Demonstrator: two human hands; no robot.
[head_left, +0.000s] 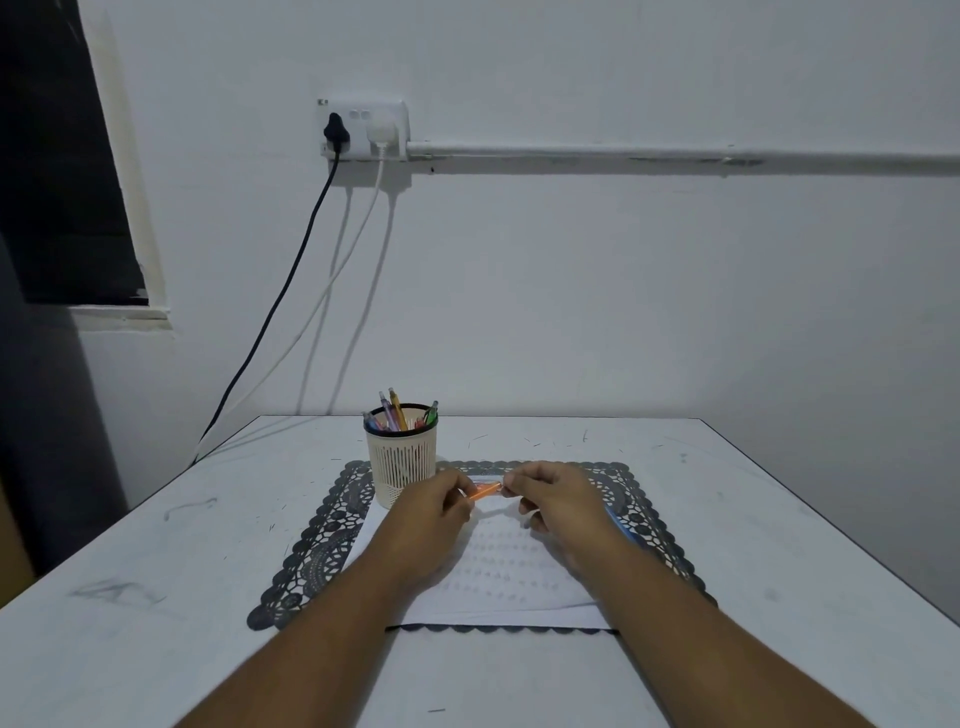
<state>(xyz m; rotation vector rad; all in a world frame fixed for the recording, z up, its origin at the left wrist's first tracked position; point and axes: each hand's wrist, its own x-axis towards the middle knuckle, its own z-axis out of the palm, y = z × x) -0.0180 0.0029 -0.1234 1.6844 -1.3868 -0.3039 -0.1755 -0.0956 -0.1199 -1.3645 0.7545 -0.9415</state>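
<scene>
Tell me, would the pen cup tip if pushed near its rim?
Probably: the pen cup is tall and narrow, and its slotted plastic wall looks light. The pens standing above its rim likely make it top-heavy.

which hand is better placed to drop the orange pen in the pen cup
Probably the left hand: it grips the orange pen right beside the pen cup, while the right hand pinches the other end, farther away.

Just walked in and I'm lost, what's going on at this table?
A person holds an orange pen by its two ends, the left hand pinching one end and the right hand the other, above a sheet of paper on a dark lace mat. A slatted pen cup holding more pens stands just beyond the left hand.
</scene>
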